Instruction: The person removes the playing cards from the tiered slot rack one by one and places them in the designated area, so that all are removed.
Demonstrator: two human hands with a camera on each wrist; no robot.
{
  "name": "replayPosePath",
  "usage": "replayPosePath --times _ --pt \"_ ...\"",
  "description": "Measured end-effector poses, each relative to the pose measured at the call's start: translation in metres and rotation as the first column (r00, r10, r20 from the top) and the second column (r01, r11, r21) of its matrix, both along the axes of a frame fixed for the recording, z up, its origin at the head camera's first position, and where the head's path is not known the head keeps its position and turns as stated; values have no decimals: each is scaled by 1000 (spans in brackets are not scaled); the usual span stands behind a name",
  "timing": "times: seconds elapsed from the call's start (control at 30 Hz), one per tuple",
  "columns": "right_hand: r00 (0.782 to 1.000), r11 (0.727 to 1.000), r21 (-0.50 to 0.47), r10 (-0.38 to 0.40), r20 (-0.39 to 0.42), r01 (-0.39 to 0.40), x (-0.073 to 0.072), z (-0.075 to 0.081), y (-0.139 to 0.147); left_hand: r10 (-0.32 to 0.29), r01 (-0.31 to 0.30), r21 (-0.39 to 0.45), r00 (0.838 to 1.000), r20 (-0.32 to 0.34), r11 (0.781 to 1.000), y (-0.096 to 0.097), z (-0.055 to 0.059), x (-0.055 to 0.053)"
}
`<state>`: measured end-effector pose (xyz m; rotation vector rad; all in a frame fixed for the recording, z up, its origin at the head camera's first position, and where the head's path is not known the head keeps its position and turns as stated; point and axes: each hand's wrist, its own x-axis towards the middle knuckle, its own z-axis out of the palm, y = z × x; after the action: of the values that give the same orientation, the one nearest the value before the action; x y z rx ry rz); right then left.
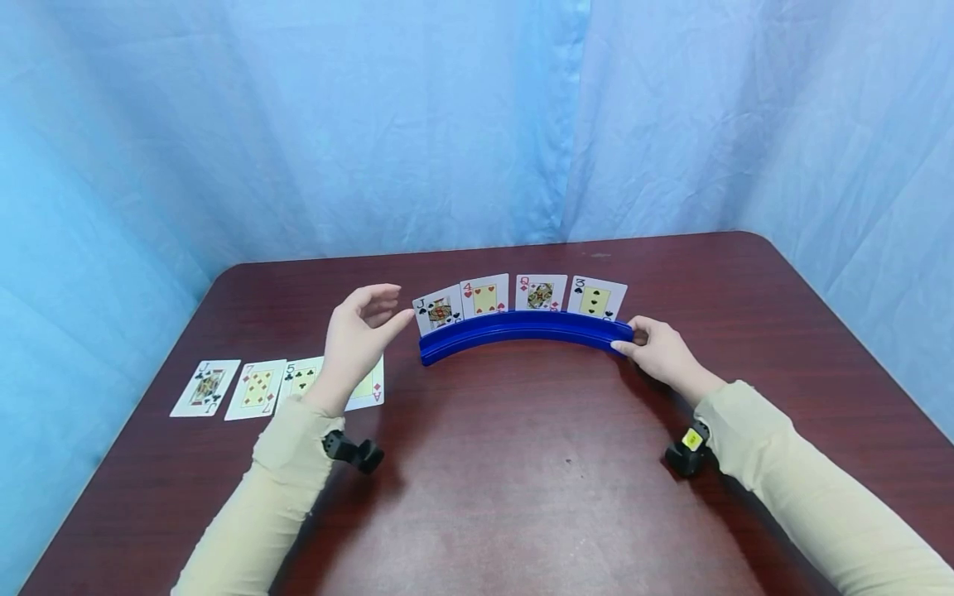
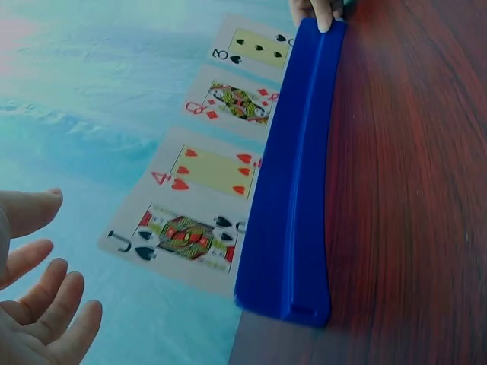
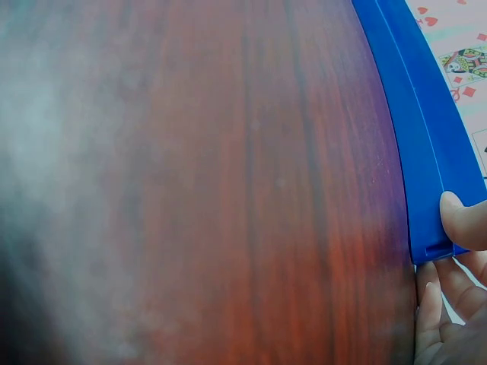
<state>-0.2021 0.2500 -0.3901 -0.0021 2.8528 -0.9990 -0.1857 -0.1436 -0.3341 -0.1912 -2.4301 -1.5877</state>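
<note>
A curved blue card holder (image 1: 522,329) stands on the table with several cards upright in its slot. From left to right they are the jack of spades (image 1: 440,311), four of hearts (image 1: 485,298), queen of diamonds (image 1: 542,293) and three of spades (image 1: 596,298). My right hand (image 1: 659,352) grips the holder's right end, its thumb (image 3: 461,222) on the front face and the other fingers behind and under the end. Just left of the jack of spades, my left hand (image 1: 358,341) is raised with nothing in it, thumb and fingers spread apart, as the left wrist view also shows.
Face up on the table's left side lie a jack (image 1: 206,387), a seven of diamonds (image 1: 257,389), a five of clubs (image 1: 301,377) and an ace of diamonds (image 1: 368,391), the last partly behind my left wrist. Blue curtains (image 1: 477,124) hang around the dark red table (image 1: 507,480).
</note>
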Motion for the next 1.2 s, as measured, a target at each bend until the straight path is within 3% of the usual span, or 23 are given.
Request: replayPosePath --times 0.43,0.77,0.97,1.2 --pt "1000 1000 -7 -1 -2 1 0 1 0 -8 13 149 999 -35 989 20 -14 -7" --pt "1000 1000 -12 -4 -2 4 -1 0 0 34 -26 179 999 -39 984 29 -26 -12" --pt "1000 1000 -18 -5 0 5 -1 -1 0 53 -51 212 999 -4 976 31 -34 -17" --pt "1000 1000 -13 -1 -6 1 0 -3 1 71 -80 197 996 48 977 32 -42 -19"
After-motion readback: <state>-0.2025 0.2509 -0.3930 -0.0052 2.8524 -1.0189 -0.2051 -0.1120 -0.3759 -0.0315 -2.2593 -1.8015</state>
